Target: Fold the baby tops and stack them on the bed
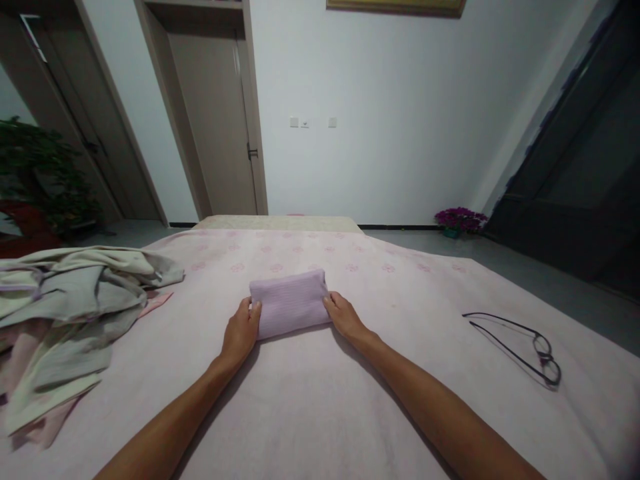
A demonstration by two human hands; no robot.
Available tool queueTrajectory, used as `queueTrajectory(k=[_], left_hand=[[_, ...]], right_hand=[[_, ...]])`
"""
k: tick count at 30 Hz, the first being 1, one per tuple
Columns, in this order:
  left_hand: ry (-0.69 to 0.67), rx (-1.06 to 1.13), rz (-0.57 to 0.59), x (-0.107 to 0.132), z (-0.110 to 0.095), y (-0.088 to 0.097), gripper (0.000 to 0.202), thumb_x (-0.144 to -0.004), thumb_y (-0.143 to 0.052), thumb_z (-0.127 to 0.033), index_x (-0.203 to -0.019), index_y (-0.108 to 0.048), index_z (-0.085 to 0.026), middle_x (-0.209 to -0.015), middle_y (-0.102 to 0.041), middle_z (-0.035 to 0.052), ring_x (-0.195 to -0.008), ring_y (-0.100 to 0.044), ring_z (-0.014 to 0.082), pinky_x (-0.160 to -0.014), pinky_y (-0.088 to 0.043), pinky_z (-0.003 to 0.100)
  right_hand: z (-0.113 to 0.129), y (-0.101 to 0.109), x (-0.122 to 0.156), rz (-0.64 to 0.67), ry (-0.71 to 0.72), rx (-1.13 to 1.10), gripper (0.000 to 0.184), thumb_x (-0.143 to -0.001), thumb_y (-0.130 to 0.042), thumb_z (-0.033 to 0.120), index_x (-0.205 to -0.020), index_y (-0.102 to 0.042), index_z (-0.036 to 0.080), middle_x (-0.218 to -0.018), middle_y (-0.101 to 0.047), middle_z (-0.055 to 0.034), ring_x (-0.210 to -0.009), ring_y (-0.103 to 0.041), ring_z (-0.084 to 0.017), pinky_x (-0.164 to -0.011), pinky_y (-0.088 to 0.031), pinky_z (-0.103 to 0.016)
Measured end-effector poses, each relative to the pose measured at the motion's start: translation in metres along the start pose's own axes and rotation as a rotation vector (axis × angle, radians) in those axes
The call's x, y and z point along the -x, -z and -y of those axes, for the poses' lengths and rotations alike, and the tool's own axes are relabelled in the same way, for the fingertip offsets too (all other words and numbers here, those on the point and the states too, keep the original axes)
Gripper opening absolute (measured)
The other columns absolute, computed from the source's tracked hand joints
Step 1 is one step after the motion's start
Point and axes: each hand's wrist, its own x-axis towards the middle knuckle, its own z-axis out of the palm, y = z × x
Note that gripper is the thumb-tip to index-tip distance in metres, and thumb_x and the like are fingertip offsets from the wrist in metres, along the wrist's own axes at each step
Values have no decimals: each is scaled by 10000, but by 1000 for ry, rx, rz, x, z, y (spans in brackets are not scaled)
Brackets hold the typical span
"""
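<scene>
A lavender cloth (291,304), folded into a neat rectangle with fine ribbing, is held just at or above the pink bedspread (310,407). My left hand (243,331) grips its left end, thumb on top and fingers behind the edge. At the right end, my right hand (345,313) pinches the cloth in the same way. The fingers behind the cloth are partly hidden. Whether its underside touches the bedspread I cannot tell.
Heaped at the left lie crumpled grey, cream and pink clothes (85,300). Black-framed glasses (543,357) rest with arms unfolded on the right. Beyond the bed's far edge are a door (215,120), a white wall (380,120) and a purple flower pot (457,220).
</scene>
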Motion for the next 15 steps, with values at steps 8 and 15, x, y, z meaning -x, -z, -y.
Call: queueTrajectory(k=[8, 15], left_hand=[[21, -369, 157, -10, 6, 15, 562, -998, -314, -455, -1457, -425, -150, -1126, -721, 208, -997, -697, 342, -797, -479, 398], [72, -212, 242, -29, 16, 24, 517, -891, -455, -618, -1000, -698, -174, -1039, -746, 159, -891, -700, 285, -703, -456, 320]], right_hand=[[12, -5, -6, -70, -127, 344, 402, -981, -405, 375, -1316, -545, 201, -1118, -705, -124, -993, -659, -246, -835, -445, -339], [-3, 3, -22, -19, -127, 280, 499, -898, -538, 434, -1316, -573, 163, -1106, -695, -123, -996, -648, -248, -841, -458, -332]])
